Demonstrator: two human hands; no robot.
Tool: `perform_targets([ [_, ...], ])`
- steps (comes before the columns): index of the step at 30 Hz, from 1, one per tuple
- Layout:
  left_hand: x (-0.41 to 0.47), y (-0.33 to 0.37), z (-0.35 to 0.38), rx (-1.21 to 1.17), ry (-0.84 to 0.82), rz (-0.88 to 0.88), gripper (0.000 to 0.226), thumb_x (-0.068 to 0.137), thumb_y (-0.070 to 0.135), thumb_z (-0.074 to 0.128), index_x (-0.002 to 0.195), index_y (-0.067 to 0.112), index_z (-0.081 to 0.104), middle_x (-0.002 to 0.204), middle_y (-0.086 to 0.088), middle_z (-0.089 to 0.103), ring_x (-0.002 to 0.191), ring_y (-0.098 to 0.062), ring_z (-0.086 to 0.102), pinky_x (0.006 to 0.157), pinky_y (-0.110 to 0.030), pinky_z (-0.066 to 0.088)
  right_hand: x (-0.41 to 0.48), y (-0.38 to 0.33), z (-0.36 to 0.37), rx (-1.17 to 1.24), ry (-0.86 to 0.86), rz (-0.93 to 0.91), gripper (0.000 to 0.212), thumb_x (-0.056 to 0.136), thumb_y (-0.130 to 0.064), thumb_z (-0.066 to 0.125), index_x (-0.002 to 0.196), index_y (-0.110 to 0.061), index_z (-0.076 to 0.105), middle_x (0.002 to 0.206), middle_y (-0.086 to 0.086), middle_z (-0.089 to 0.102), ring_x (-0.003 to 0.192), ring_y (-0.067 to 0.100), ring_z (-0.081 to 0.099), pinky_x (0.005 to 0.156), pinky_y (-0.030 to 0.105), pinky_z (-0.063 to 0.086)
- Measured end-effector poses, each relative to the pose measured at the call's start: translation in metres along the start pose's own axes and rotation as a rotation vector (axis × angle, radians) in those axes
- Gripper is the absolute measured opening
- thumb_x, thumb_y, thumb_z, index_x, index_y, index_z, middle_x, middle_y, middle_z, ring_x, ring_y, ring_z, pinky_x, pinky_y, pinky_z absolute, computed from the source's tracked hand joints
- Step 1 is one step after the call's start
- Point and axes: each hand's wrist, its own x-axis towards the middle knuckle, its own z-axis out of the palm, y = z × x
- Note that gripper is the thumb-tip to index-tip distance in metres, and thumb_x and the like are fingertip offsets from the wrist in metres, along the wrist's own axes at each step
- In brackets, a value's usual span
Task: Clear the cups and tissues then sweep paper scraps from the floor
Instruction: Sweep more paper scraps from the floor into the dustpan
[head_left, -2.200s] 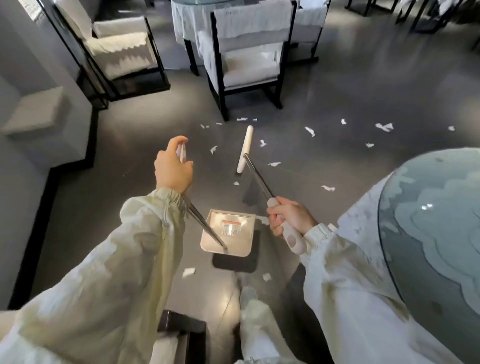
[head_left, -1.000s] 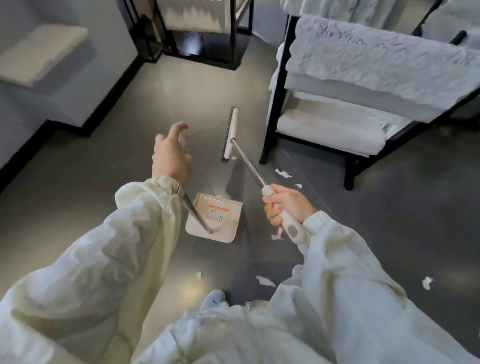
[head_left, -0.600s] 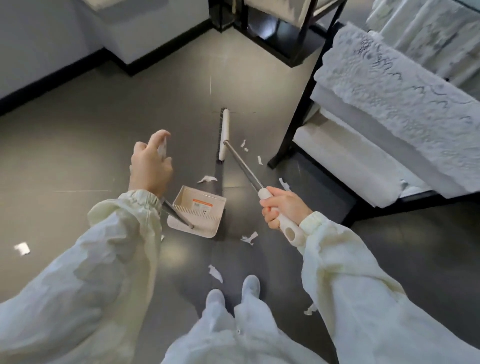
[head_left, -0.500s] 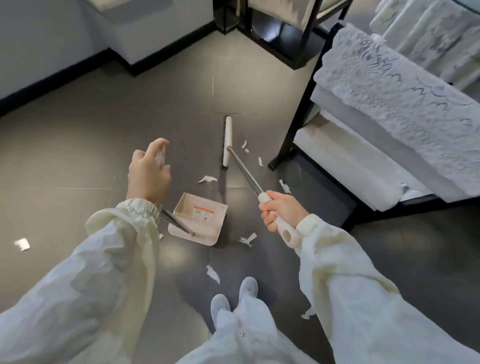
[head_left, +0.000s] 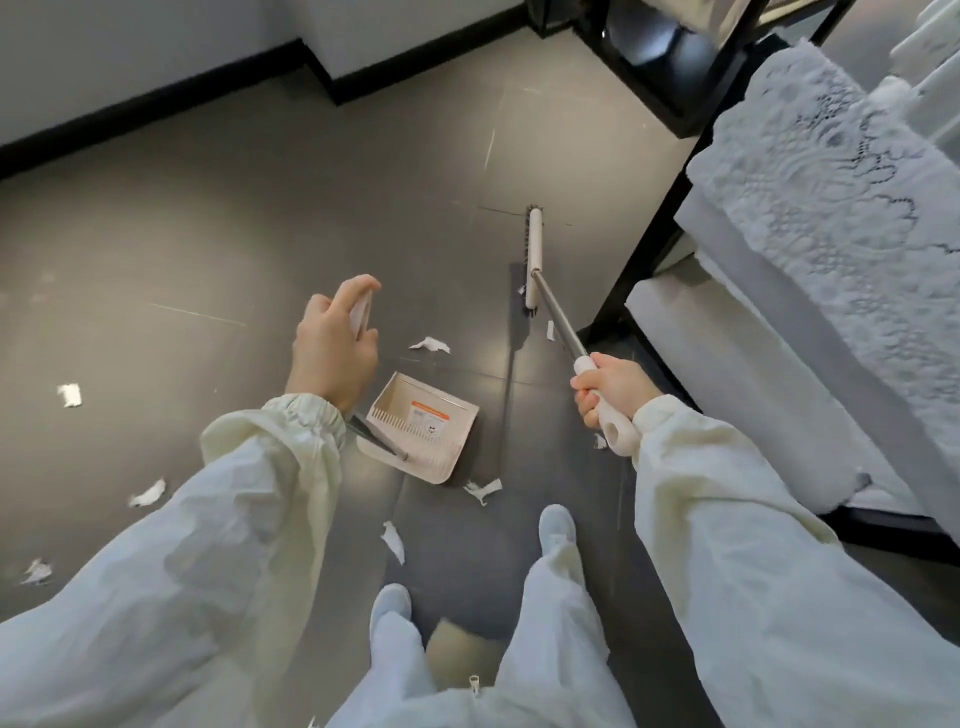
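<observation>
**Sweeping in progress: dustpan left, broom right, scraps across the floor**

- Far left: three white paper scraps (head_left: 69, 395) lie well apart on the grey floor (head_left: 218, 218). A black skirting (head_left: 156, 98) runs along the wall behind.
- Left hand (head_left: 332, 348): clenched round the pale top of the dustpan handle, thumb up along it. The cream sleeve (head_left: 270, 467) covers the wrist.
- Dustpan (head_left: 421, 426): beige, orange label inside, comb teeth along one edge. It sits low, just right of the left wrist, with its thin dark shaft running up under the sleeve. Cannot tell if it rests on the floor or hangs just above it.
- Around the pan: one scrap just beyond it, one touching or nearly touching its near corner, and one nearer the feet.
- Two white shoes (head_left: 557, 525) stand below the pan, one ahead of the other.
- Broom (head_left: 533, 265): long white head with dark bristles against the floor, pointing away from the person. Its metal shaft slants back to the right. A small scrap lies beside the shaft and another below the grip.
- Right hand (head_left: 608, 387): fingers wrapped tight round the broom's white grip, whose end pokes out below the fist.
- Far right: a black-framed chair (head_left: 649, 249) with a white lace cover and pale cushion, its leg just right of the broom head.
</observation>
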Motion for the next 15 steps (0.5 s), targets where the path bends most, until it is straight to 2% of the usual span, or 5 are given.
perform_targets([
  [4, 0.017, 0.036, 0.044, 0.029, 0.027, -0.069, 0.048, 0.084, 0.002, 0.057, 0.124, 0.027, 0.054, 0.093, -0.007, 0.043, 0.076, -0.025, 0.044, 0.081, -0.034, 0.039, 0.05, -0.041, -0.042, -0.079, -0.03, 0.048, 0.026, 0.093, 0.009, 0.038, 0.101, -0.016, 0.038, 0.067, 0.005, 0.036, 0.028, 0.006, 0.035, 0.033, 0.013, 0.03],
  [8, 0.024, 0.064, 0.084, 0.115, -0.008, -0.038, 0.049, 0.085, 0.001, 0.057, 0.126, 0.027, 0.053, 0.089, -0.006, 0.039, 0.067, -0.027, 0.043, 0.073, -0.041, 0.043, 0.094, -0.071, -0.079, -0.256, -0.015, 0.033, 0.027, 0.091, 0.006, 0.039, 0.089, -0.02, 0.04, 0.067, 0.007, 0.038, 0.033, 0.009, 0.035, 0.035, 0.015, 0.031],
  [10, 0.026, 0.07, 0.099, 0.142, -0.027, -0.048, 0.049, 0.086, 0.002, 0.056, 0.128, 0.027, 0.051, 0.088, -0.004, 0.037, 0.065, -0.028, 0.042, 0.07, -0.043, 0.044, 0.112, -0.074, -0.093, -0.371, 0.003, 0.01, 0.034, 0.09, 0.003, 0.041, 0.108, -0.025, 0.047, 0.066, 0.008, 0.042, 0.042, 0.013, 0.036, 0.038, 0.018, 0.032],
  [12, 0.031, 0.074, 0.107, 0.151, -0.007, -0.077, 0.049, 0.087, 0.003, 0.056, 0.13, 0.026, 0.05, 0.088, -0.004, 0.037, 0.065, -0.029, 0.043, 0.071, -0.045, 0.044, 0.13, -0.071, -0.106, -0.476, 0.031, 0.008, 0.048, 0.088, 0.002, 0.043, 0.131, -0.018, 0.045, 0.064, 0.009, 0.045, 0.047, 0.016, 0.036, 0.043, 0.022, 0.033],
  [15, 0.043, 0.075, 0.111, 0.169, 0.011, -0.121, 0.05, 0.087, 0.005, 0.055, 0.132, 0.027, 0.049, 0.09, -0.006, 0.042, 0.073, -0.037, 0.05, 0.074, -0.043, 0.042, 0.147, -0.064, -0.117, -0.571, 0.03, 0.071, 0.052, 0.088, 0.001, 0.041, 0.138, -0.011, 0.037, 0.065, 0.009, 0.045, 0.05, 0.018, 0.036, 0.047, 0.026, 0.033],
])
